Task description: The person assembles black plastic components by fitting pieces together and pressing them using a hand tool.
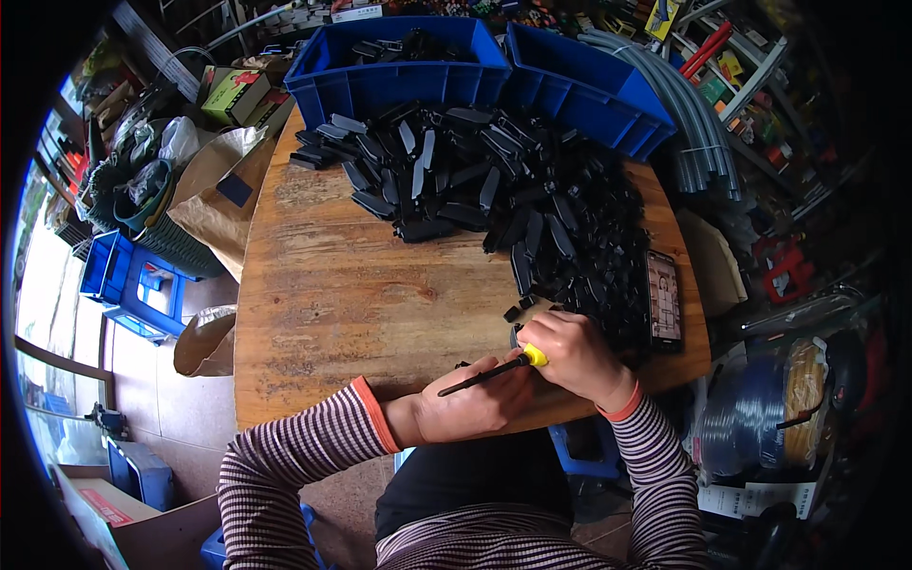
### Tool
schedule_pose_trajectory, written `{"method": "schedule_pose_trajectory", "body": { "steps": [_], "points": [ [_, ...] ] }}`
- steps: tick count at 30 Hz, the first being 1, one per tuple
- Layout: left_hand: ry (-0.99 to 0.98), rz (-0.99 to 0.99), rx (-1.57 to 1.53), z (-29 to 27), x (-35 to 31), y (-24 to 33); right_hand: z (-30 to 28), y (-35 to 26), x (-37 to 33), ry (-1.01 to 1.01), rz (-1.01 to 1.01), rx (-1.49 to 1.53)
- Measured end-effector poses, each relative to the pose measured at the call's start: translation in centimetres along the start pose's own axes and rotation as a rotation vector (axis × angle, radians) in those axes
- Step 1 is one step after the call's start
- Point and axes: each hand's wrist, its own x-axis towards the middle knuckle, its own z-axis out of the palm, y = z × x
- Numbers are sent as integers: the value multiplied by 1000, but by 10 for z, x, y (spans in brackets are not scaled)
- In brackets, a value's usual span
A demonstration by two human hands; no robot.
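Near the front edge of the table, my right hand [574, 353] is closed round a slim tool [486, 373] with a yellow part by my fingers and a thin black shaft. The shaft slants left across the back of my left hand [475, 397]; its exact kind is unclear. My left hand is curled close beside the right, its fingertips partly hidden by the tool and the right hand, and what it holds cannot be made out. Just beyond my hands lies a large heap of black plastic parts [465, 171], many of them long and flat, with a few small pieces [513, 313] close to my right fingers.
Two blue crates [399, 85] stand at the table's far side, the left one holding black parts. A phone [664, 299] lies at the right edge. Left of the wooden table [323, 285] are a paper bag [214, 190] and a blue stool [142, 285]; grey hoses [698, 142] hang right.
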Motion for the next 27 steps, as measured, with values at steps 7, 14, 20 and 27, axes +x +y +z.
{"method": "schedule_pose_trajectory", "body": {
  "steps": [7, 14, 20, 27],
  "points": [
    [71, -10, 45, 1, 2, -1, 10, 7, -8, 179, -24, 118],
    [83, -87, -124, 14, -6, 5, 12, 8, -10, 196, -40, 105],
    [59, -35, -56, 0, 2, 0, 0, 10, -8, 106, -39, 80],
    [47, -34, -29, 4, -5, 1, -28, -2, 25, 543, 276, 948]
  ]
}}
